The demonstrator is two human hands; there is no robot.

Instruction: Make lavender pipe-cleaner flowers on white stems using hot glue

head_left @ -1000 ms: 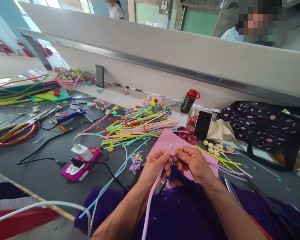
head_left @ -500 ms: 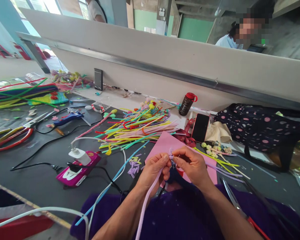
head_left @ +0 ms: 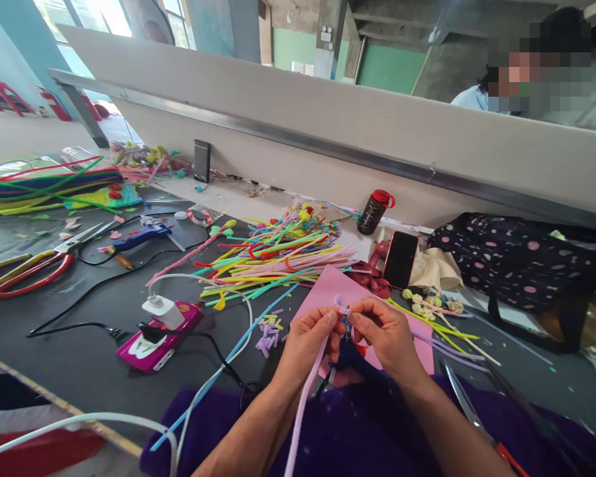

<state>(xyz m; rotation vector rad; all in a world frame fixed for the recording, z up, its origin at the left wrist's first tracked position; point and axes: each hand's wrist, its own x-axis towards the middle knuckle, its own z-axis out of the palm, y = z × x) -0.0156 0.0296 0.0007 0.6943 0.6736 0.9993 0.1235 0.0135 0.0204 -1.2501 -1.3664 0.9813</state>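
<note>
My left hand (head_left: 310, 341) pinches a lilac pipe cleaner (head_left: 304, 404) between thumb and fingers, its long tail hanging down over my forearm. Facing it, my right hand (head_left: 386, 334) grips the same pipe cleaner near its upper end, where a small curled lilac part shows above the fingertips. Both hands are closed and nearly touch, over a pink sheet (head_left: 328, 286). Below them is a dark blue object (head_left: 347, 354), partly hidden. Short lilac and yellow pieces (head_left: 267, 339) lie left of my left hand.
A bundle of coloured pipe cleaners (head_left: 278, 255) lies ahead. Leftward are a magenta power strip (head_left: 151, 351) with cables, a blue glue gun (head_left: 146, 237) and red-handled scissors (head_left: 62, 265). A phone (head_left: 400, 260), bottle (head_left: 375, 213) and dotted bag (head_left: 516, 265) stand right. Open scissors (head_left: 464, 401) lie by my right forearm.
The view has shifted a little, so the scene sits slightly further right and lower. My hands stay together on the pipe cleaner, with a small shift of the right fingers.
</note>
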